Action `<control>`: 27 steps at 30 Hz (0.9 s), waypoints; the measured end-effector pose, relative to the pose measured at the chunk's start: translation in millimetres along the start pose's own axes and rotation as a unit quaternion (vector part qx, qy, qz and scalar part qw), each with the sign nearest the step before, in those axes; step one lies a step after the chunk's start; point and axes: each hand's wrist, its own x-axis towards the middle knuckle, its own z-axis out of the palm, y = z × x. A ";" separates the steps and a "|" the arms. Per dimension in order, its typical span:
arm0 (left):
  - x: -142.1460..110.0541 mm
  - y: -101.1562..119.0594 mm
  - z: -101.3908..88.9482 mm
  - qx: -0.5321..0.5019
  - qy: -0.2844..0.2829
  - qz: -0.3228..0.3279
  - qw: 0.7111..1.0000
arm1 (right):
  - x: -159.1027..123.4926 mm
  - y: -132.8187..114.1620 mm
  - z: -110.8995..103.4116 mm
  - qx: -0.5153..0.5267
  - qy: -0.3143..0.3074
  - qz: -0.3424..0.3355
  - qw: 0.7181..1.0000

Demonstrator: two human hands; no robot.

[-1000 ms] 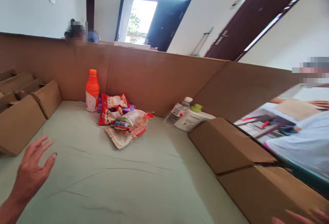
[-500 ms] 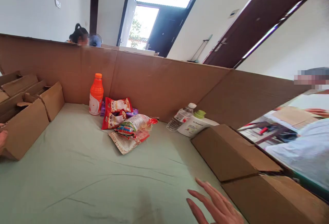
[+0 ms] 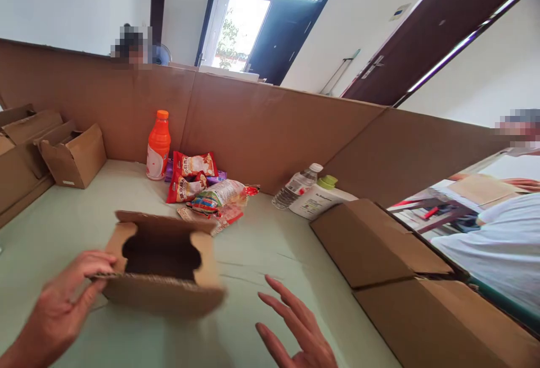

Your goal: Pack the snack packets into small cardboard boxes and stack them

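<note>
Between the two hands, nearer the left hand [image 3: 59, 303], is an open carton [image 3: 166, 296], just beyond and to the right of that hand's fingertips. The left hand is clamped on the near left edge of the cardboard, thumb and fingers closed together over it. To the right of the carton, the right hand [image 3: 297, 326] is apart from it, fingers spread, over the pale green worktop [image 3: 202, 345]. No writing can be read on the carton's blurred near face. Beyond the carton from the left hand lie red packets [image 3: 194, 164] bearing pale East Asian characters, too small to make out surely, with a multicoloured packet [image 3: 219, 194] whose print is also unreadable. An orange bottle [image 3: 158, 146] stands upright to their left, its pale label showing no legible brand. Farther ahead of the right hand, a clear bottle [image 3: 295, 188] with a red-marked label leans beside a white bottle [image 3: 316, 201] with a green cap and small dark lettering. Brown boxes [image 3: 379, 238] line the worktop to the right of the right hand.
</note>
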 end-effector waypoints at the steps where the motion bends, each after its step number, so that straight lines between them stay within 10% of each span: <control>1: 0.5 11.4 9.4 -0.030 -0.010 0.030 0.999 | 1.0 -6.4 -2.5 0.022 -0.010 0.006 1.000; 20: -4.8 27.9 17.7 -0.066 -0.083 0.089 0.990 | 2.4 -13.1 9.4 0.328 -0.079 0.135 0.932; 27: 18.0 34.4 8.6 -0.022 -0.252 0.134 0.958 | 19.6 -22.2 16.7 0.370 -0.097 0.158 0.910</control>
